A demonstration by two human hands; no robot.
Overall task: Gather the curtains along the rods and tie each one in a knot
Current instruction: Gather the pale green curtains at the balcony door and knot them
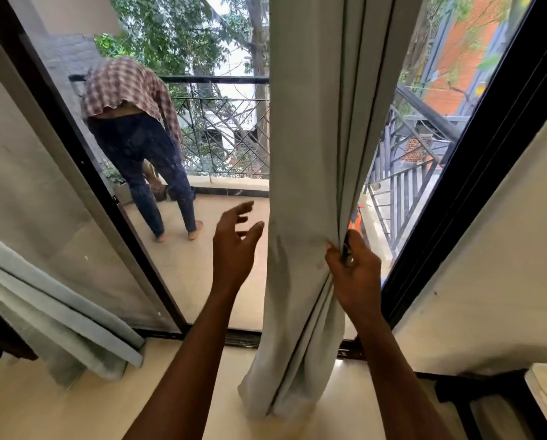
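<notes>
A pale grey-green fabric curtain [310,154], already bunched into long vertical folds, hangs down the middle of a wide glass doorway, its lower end spreading onto the cream tiled floor [43,414] just inside the dark door track [243,339]. The right hand [353,271] grasps the right edge of this curtain about halfway down the visible length, thumb and fingers pinched around the gathered folds, so the cloth narrows at that point and flares again below it. The left hand [234,246] is released, fingers spread and slightly curled, held in the air just beside the curtain's left edge without touching it. Both bare forearms reach up from the bottom of the view.

A second pale grey curtain [59,328] lies in loose folds at the lower left, slanting down against the frosted glass panel [27,185] there, its hem resting on the floor. The black door frame [475,173] runs diagonally on the right beside a cream wall [504,281].

Beyond the glass, on a balcony, another person in a red-and-white checked shirt and dark trousers [132,122] bends forward, barefoot, near a black metal railing [221,122]. Trees and an orange-brick building show behind
</notes>
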